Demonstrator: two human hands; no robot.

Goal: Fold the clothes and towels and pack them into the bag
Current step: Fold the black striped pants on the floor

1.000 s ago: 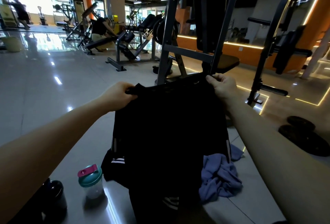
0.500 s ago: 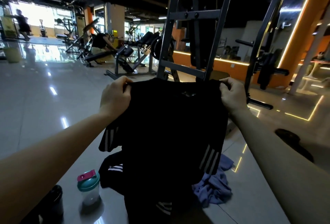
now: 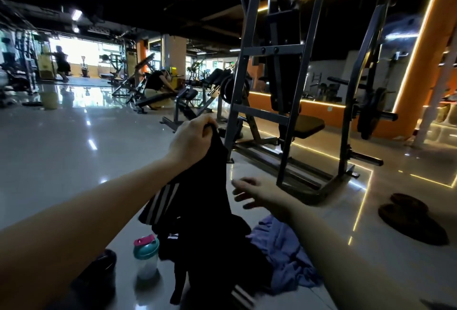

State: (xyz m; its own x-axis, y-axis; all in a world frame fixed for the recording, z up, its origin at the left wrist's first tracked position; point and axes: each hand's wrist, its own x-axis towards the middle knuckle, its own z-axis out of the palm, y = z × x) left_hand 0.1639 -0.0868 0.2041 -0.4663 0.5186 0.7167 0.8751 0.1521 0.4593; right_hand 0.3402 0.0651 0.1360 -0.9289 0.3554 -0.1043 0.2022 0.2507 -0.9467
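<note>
The left hand [image 3: 193, 140] grips the top of a black garment with white stripes [image 3: 205, 198], which hangs from its curled fingers over the near floor. The right hand [image 3: 257, 193] hovers just right of it, fingers spread, holding nothing. A purple towel [image 3: 284, 255] lies crumpled below; a teal-lidded shaker bottle [image 3: 146, 257] stands left

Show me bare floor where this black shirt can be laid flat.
Widest: glossy floor left of the left hand, beyond the shaker bottle. Smaller: tiles between the purple towel and dark flat objects. Crowded beneath the black shirt: dark clothes pile, bottle, towel.
</note>
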